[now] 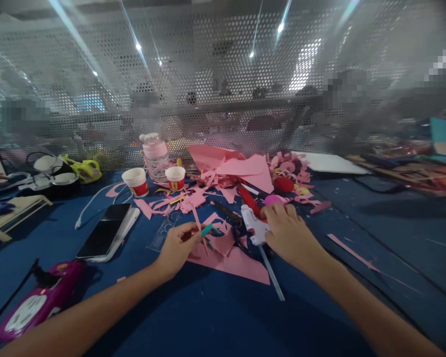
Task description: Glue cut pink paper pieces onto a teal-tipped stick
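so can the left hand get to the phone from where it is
Probably yes: the phone lies in the open on the blue table, just left of the left hand, though that hand pinches a small pink piece.

A dark phone [104,233] lies face up on the blue table [394,233], a white cable [92,201] curling just beyond it. Farther back stand 2 paper cups [135,181] — white with red bands — on either side of a clear bottle with a pink cap [155,156]. A yellow-green object [82,169] sits at the far left, near the perforated metal screen [223,74]. A purple power strip [37,302] rests at the near left edge — a white sheet [329,162] lies far right.
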A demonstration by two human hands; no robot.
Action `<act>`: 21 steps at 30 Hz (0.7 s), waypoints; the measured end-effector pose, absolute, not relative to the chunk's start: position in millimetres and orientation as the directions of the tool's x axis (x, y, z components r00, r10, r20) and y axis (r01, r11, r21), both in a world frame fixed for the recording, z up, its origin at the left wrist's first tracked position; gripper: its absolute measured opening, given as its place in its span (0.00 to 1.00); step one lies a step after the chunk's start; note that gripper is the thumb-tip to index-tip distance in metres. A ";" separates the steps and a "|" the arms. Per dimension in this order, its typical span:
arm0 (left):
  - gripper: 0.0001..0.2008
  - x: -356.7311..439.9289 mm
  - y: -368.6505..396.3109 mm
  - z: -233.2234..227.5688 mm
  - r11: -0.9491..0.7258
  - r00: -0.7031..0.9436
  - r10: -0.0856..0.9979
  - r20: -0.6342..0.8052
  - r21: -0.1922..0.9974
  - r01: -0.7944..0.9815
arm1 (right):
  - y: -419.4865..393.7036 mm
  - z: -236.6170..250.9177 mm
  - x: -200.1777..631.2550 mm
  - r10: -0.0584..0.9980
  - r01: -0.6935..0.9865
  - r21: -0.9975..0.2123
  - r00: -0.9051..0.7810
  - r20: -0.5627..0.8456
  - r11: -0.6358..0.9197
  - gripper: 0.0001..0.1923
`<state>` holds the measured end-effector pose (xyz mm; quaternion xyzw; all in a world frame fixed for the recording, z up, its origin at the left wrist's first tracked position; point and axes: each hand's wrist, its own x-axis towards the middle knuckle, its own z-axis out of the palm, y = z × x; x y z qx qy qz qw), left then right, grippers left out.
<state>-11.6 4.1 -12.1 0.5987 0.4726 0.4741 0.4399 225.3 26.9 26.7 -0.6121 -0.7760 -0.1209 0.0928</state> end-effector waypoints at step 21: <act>0.10 -10.8 -7.5 -1.9 -0.515 0.460 0.819 0.343 0.793 0.325 | -11.8 5.0 148.5 0.944 0.161 -0.941 -0.195 0.266 0.299 0.05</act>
